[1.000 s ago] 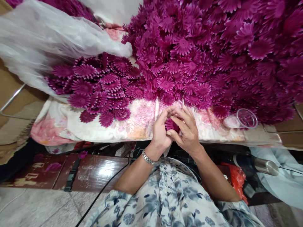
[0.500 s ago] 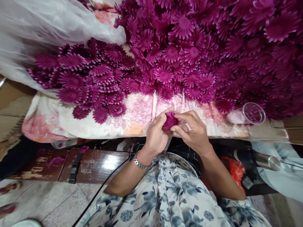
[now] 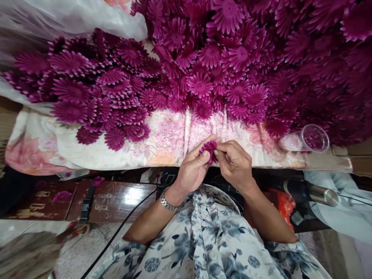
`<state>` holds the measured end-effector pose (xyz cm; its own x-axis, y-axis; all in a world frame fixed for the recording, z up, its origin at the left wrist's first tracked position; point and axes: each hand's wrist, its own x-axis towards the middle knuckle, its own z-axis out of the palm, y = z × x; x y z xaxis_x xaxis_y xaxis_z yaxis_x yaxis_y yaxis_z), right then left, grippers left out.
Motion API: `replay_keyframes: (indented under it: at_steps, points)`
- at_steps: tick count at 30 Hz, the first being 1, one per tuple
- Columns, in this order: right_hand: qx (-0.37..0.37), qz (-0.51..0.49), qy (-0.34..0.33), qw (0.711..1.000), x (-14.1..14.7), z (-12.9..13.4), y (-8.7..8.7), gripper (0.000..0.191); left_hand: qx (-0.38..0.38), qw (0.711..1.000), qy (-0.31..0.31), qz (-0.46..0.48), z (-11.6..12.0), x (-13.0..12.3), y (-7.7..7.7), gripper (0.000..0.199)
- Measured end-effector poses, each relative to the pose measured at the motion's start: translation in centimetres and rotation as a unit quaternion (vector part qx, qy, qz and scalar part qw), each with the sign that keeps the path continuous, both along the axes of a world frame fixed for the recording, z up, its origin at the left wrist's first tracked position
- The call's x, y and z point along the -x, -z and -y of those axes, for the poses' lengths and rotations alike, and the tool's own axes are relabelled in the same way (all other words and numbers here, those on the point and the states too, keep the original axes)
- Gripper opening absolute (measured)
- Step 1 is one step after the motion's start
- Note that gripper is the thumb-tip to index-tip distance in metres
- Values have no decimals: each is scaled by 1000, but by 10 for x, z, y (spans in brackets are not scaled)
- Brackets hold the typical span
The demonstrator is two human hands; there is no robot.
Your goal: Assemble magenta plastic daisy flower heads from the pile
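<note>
A small purple petal piece (image 3: pixel 208 150) is between my two hands, just above the front edge of the cloth-covered table. My left hand (image 3: pixel 192 168) holds it, with the thumb pressed on its face and the fingers behind. The thumb and fingertips of my right hand (image 3: pixel 236 163) are closed on its right edge. Beyond my hands lies a large heap of purple flower pieces (image 3: pixel 200 84), and stacks of similar pieces (image 3: pixel 113 91) lie at the left.
A clear plastic cup (image 3: pixel 315 138) lies on the table's right part. White plastic sheeting (image 3: pixel 110 19) covers the back left. Below the table are a brown bench (image 3: pixel 116 201), a metal-ended bottle (image 3: pixel 324 195) and a red bag (image 3: pixel 285 207). A blurred shape is at the lower left.
My right thumb and fingers have closed in on the petal piece, which is now tilted in my left hand. The view has shifted slightly, and a blurred shape has appeared at the lower left.
</note>
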<state>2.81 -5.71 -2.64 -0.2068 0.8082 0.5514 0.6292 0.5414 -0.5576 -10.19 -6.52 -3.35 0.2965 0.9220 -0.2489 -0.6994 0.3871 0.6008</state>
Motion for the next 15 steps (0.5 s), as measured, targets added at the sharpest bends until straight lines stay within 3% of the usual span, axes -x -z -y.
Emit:
replay_keyframes:
  at_steps: [5,11,15]
  points:
    - [-5,-1,22,1000,3,2,3,12,7,1000,-18,10,1,0,1,32]
    - [151,-111,32,982,2,5,4,11,11,999,-38,-13,3,2,3,30]
    - [201,-130,-4,971,0,6,1,17,-50,988,-80,-121,4,1,6,28]
